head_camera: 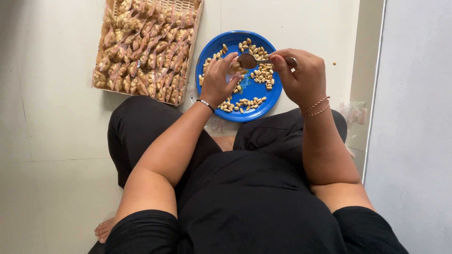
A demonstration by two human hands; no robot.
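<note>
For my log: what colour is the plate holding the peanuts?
Blue plate, shown best in the head view.

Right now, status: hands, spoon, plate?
Right hand holds spoon over blue plate of peanuts. Left hand pinches small bag at spoon tip. Tray of filled bags beside plate.

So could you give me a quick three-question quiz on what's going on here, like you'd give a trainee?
1. True or false: the right hand holds a spoon over the blue plate.
2. What fills the woven tray on the plate's left?
A. loose peanuts
B. small filled clear bags
C. spoons
3. What are the left hand fingers holding at the spoon's tip?

Key:
1. True.
2. B; the loose peanuts lie on the plate.
3. A small clear bag, largely hidden by the fingers.
</note>
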